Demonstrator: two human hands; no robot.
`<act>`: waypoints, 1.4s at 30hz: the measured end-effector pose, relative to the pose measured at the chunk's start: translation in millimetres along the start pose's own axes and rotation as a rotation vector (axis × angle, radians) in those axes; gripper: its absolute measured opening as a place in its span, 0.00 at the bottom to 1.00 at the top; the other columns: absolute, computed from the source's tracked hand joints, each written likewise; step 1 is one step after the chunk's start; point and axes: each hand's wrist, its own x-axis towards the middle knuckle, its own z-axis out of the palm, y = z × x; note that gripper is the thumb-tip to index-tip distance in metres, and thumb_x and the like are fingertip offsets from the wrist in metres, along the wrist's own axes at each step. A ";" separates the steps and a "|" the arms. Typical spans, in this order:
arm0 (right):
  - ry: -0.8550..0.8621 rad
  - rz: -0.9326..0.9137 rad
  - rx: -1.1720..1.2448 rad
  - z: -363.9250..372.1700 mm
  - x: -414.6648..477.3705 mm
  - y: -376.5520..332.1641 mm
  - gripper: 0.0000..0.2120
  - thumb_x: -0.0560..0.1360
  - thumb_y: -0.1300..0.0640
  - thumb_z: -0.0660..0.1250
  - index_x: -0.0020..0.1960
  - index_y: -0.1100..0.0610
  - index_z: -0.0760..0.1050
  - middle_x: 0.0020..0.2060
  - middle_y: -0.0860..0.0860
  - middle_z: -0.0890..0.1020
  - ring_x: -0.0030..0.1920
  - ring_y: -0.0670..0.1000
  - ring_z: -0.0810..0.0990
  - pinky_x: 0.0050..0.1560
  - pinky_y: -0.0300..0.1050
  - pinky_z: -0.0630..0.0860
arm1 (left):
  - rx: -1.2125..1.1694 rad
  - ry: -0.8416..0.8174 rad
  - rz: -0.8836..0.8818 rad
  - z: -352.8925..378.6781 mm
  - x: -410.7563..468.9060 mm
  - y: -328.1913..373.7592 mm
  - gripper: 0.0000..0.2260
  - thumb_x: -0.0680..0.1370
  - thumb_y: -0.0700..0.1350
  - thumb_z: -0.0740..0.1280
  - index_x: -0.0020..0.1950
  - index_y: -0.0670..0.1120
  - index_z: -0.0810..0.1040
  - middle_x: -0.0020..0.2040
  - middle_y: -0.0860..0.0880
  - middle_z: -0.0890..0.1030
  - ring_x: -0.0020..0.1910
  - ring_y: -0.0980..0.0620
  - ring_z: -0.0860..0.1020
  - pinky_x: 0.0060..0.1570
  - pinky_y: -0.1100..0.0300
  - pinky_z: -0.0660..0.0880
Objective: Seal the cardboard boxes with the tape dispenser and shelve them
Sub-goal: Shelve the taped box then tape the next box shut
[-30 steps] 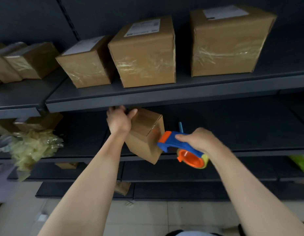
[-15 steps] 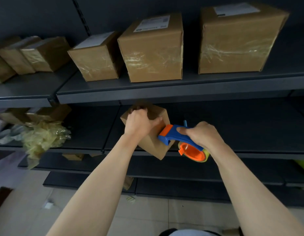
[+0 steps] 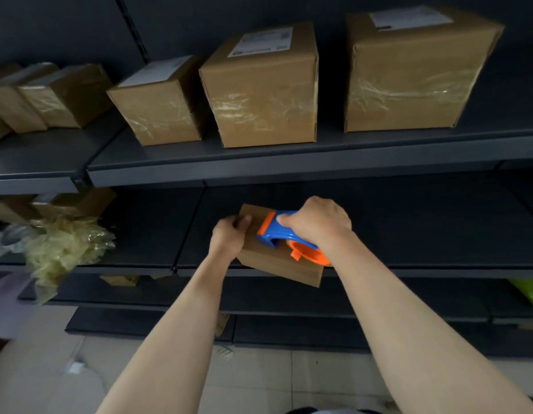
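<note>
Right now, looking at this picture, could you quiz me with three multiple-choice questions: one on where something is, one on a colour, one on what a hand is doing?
1. Where is the small box?
A on the floor
B held below the shelf of big boxes
C on top of a big box

2. What colours is the tape dispenser?
A blue and orange
B green and white
C all black

3. What is the left hand doing?
A hanging free
B holding the tape dispenser
C gripping the small box

Answers:
1 B, the left hand holds it up beneath that shelf.
2 A, it has a blue handle and an orange wheel.
3 C, its fingers curl round the box's edge, while the right hand holds the tape dispenser.
</note>
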 end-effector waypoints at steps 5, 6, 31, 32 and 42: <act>-0.036 0.032 0.036 -4.6 18.1 -0.4 0.24 0.69 0.34 0.67 0.46 0.55 0.70 0.37 0.52 0.76 0.35 0.52 0.75 0.29 0.42 0.67 | -0.130 -0.003 -0.079 12.1 16.7 1.2 0.20 0.75 0.53 0.68 0.64 0.46 0.75 0.54 0.48 0.80 0.44 0.52 0.76 0.37 0.62 0.70; -0.057 0.039 0.068 -5.7 21.7 2.9 0.24 0.69 0.34 0.67 0.44 0.55 0.69 0.37 0.52 0.76 0.36 0.52 0.76 0.30 0.42 0.68 | -0.151 -0.012 -0.100 12.6 20.9 2.1 0.20 0.75 0.52 0.69 0.64 0.45 0.75 0.56 0.46 0.80 0.47 0.50 0.77 0.42 0.60 0.72; -0.183 0.226 -0.008 -32.9 28.9 118.2 0.25 0.65 0.34 0.72 0.37 0.55 0.69 0.37 0.54 0.79 0.38 0.55 0.79 0.35 0.46 0.73 | -0.127 0.026 -0.146 19.3 27.5 7.2 0.27 0.74 0.53 0.71 0.70 0.45 0.71 0.64 0.45 0.76 0.60 0.45 0.75 0.55 0.57 0.72; -0.154 0.208 -0.061 -33.3 29.0 113.9 0.25 0.66 0.33 0.71 0.37 0.55 0.68 0.36 0.54 0.78 0.37 0.55 0.79 0.34 0.45 0.73 | -0.126 0.025 -0.142 19.4 27.2 6.9 0.27 0.74 0.53 0.71 0.70 0.45 0.71 0.64 0.45 0.76 0.60 0.45 0.75 0.54 0.57 0.72; 0.045 0.136 -0.429 -34.8 25.7 80.2 0.26 0.67 0.36 0.71 0.36 0.56 0.64 0.32 0.52 0.71 0.31 0.53 0.69 0.42 0.47 0.66 | -0.093 0.036 -0.146 20.3 26.4 10.2 0.27 0.74 0.53 0.70 0.69 0.45 0.71 0.63 0.44 0.77 0.60 0.44 0.75 0.57 0.54 0.73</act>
